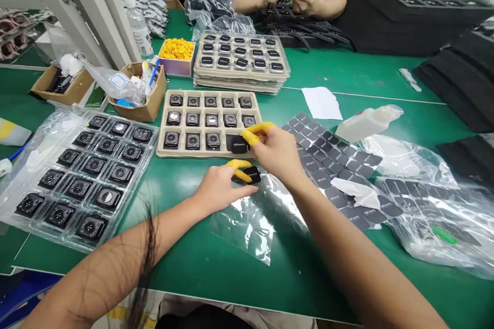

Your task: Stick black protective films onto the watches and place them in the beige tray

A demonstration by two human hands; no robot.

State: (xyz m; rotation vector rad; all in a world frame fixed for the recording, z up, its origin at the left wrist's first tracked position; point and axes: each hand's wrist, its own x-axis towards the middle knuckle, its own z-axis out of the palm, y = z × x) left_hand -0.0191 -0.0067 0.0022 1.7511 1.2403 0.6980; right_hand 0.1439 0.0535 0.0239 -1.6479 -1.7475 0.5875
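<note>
Left hand (226,185) pinches 1 black watch (253,175) just on the near side of the beige tray (160,136). Lettered face turned up toward wearer; long axis can't tell, fingers cover part. Right hand (276,151) pinches 1 dark flat piece (238,146) over tray's near row, long axis roughly left-right. Counts visible: 13 watches in beige tray, 15 in clear tray (129,205) at left.

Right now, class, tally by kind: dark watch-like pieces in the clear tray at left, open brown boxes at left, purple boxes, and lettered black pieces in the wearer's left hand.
Dark watch-like pieces in the clear tray: 15
Open brown boxes: 2
Purple box: 1
Lettered black piece in the left hand: 1
Total: 19
</note>
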